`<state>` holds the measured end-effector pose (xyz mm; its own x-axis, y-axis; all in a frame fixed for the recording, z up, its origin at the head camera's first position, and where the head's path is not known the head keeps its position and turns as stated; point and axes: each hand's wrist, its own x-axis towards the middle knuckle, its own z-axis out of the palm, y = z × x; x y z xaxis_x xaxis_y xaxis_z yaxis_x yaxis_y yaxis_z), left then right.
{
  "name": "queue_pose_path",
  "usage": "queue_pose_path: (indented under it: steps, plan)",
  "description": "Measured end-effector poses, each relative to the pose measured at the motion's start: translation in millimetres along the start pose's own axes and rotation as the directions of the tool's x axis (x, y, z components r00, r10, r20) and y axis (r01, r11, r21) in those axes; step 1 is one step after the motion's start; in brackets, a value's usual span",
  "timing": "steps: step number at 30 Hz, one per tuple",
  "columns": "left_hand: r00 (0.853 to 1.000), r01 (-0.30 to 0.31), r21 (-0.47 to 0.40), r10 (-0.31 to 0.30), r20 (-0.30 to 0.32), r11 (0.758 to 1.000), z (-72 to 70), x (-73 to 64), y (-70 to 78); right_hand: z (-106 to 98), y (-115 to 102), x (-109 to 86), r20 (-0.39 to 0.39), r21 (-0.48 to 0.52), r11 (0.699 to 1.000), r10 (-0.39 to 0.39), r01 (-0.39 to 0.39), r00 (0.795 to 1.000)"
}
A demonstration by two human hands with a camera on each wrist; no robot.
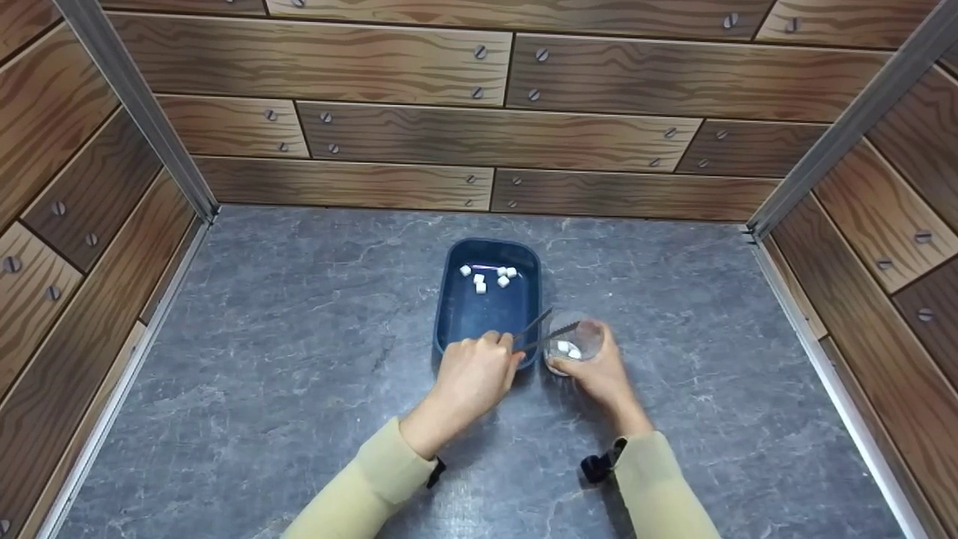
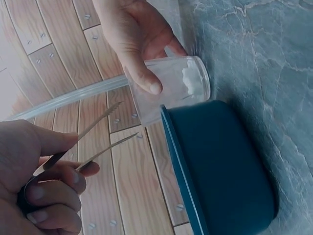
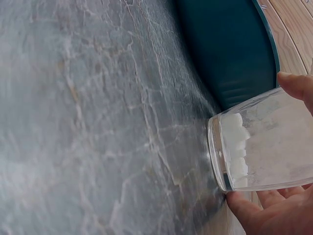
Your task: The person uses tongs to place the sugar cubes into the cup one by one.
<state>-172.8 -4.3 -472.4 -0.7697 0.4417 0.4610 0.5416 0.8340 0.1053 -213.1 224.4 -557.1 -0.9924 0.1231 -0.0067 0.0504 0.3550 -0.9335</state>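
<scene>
My left hand (image 1: 477, 372) grips a pair of metal tongs (image 2: 105, 117), whose toothed tips stand spread with nothing between them, over the glass's mouth in the head view. My right hand (image 1: 605, 373) holds a clear drinking glass (image 3: 279, 142) around its side, thumb on the near side. White cubes (image 3: 235, 147) lie at the bottom of the glass. Left of the glass stands a dark blue rectangular tub (image 1: 488, 318), its right wall close beside the glass. Inside the tub, toward its far end, several white cubes (image 1: 480, 287) lie scattered near a thin purple streak (image 1: 488, 267).
Grey marbled tabletop (image 1: 299, 337) surrounds the tub and glass. Wood-patterned panels (image 1: 404, 135) close off the back and both sides, with metal rails (image 1: 135, 105) along the corners. A black wrist device (image 1: 599, 468) sits at the right sleeve.
</scene>
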Motion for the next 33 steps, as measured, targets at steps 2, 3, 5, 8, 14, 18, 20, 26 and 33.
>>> queue_pose_path:
  steps: [2,3,5,8,14,18,20,26,33]
  plan:
    - [1.0,0.02,-0.002,-0.02,-0.009,1.0,-0.5,0.3,-2.3,0,0,-0.1,0.004,0.009,1.0,-0.004,0.004,1.0]
    - [0.999,0.03,0.001,-0.03,-0.015,1.0,-0.6,0.6,-3.5,0,0,-0.1,0.005,0.011,1.0,-0.005,0.005,1.0]
    - [0.999,0.047,0.002,-0.047,-0.023,0.999,-1.2,0.9,-5.9,0,1,0.3,0.007,0.015,1.0,-0.006,0.006,1.0]
    - [0.998,0.066,0.002,-0.066,-0.018,0.998,-2.0,1.1,-9.7,0,0,0.5,0.004,0.01,1.0,0.0,0.0,1.0]
    - [0.992,0.122,-0.019,-0.122,0.015,0.992,-3.2,1.8,-20.9,1,1,1.6,0.012,0.052,0.999,0.017,-0.017,1.0]
    - [0.985,0.173,-0.019,-0.173,0.014,0.985,-2.3,1.7,-31.2,2,-3,0.1,0.021,0.085,0.996,0.018,-0.019,1.0]
    - [0.981,0.192,-0.011,-0.192,0.013,0.981,-1.4,1.3,-36.4,2,-11,-3.0,0.024,0.081,0.996,0.021,-0.023,1.0]
    - [0.974,0.227,0.03,-0.227,-0.008,0.973,2.4,-0.1,-50.4,-2,-38,-15.6,0.03,0.057,0.998,0.035,-0.036,0.999]
    - [0.963,0.269,0.066,-0.269,-0.011,0.961,7.4,0.2,-59.1,0,-15,-6.0,0.029,0.094,0.995,0.025,-0.028,0.999]
